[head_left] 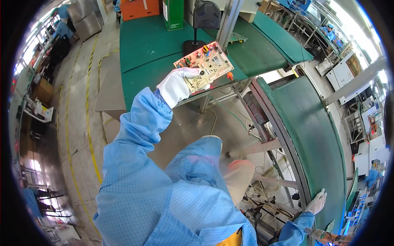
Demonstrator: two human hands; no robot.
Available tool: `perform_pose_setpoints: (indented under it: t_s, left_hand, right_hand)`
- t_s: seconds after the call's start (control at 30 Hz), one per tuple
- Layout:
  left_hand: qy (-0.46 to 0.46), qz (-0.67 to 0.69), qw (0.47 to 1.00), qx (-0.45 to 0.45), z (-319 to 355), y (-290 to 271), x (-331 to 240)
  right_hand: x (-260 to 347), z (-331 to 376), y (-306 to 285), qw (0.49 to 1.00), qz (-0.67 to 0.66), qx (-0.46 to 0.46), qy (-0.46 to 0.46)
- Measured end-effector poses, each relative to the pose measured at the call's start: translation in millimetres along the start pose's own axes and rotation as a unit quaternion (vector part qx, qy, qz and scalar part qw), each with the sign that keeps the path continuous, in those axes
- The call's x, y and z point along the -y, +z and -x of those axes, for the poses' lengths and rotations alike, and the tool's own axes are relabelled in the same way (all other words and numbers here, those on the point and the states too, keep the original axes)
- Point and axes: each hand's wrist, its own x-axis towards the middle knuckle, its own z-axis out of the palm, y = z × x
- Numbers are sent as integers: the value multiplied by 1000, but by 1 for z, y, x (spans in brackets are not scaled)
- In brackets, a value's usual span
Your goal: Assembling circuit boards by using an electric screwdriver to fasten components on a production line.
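Circuit board (pixel 204 65), beige, studded with small coloured parts, raised in mid-air above the near edge of the green desk (pixel 143 53); tilted, one long edge toward the camera; clear of the desk surface.

Largest first: curved green conveyor belt (pixel 316 135) sweeping down the right side, dark metal frame along its inner edge; green desk behind the board, flat, split by a seam; grey floor (pixel 82 102) marked with yellow lines on the left; blue grid-patterned sleeve (pixel 139 135) rising from the lower edge to the board; black stand with a dark hood (pixel 204 18) upright on the desk just behind the board; green box (pixel 173 14) and orange crate (pixel 139 8) at the far desk edge; second small green board (pixel 237 38) lying flat on the desk near a metal post.

Left hand (pixel 177 86), white-gloved, fingers (pixel 189 73) clenched on the lower left corner of the circuit board, thumb over its face; right hand (pixel 317 202), also gloved, low at the right, resting against the inner edge of the conveyor belt, fingers spread and loose, gripping nothing; well apart from the board.

Tangle of cables and metal struts under the belt; other people in blue at far benches, top left and right.
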Motion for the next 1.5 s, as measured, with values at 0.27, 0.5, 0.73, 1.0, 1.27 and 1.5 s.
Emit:
perform_pose_setpoints:
  t_s: [0.27, 0.5, 0.73, 1.0, 1.27, 1.5]
  left_hand:
    - [33, -2, 999, -8, -8, -9, -4]
    - [40, 5, 999, -6, -16, -8, -9]
    - [67, 99, 991, -67, -27, -1, -17]
    - [98, 101, 988, -68, -37, 10, -14]
    - [-34, 7, 999, 30, -7, 38, 37]
    - [-169, -64, 978, 107, 9, 104, 112]
  right_hand:
    - [-3, -3, 6, 1000, 17, 7, 1]
    - [3, -2, 7, 1000, 14, 7, 12]
    - [-2, -2, 6, 1000, 3, -11, -4]
    - [-24, -10, 0, 903, -412, 20, 119]
    - [18, 26, -162, 526, -849, 38, 24]
    - [100, 80, -189, 584, -795, 57, -156]
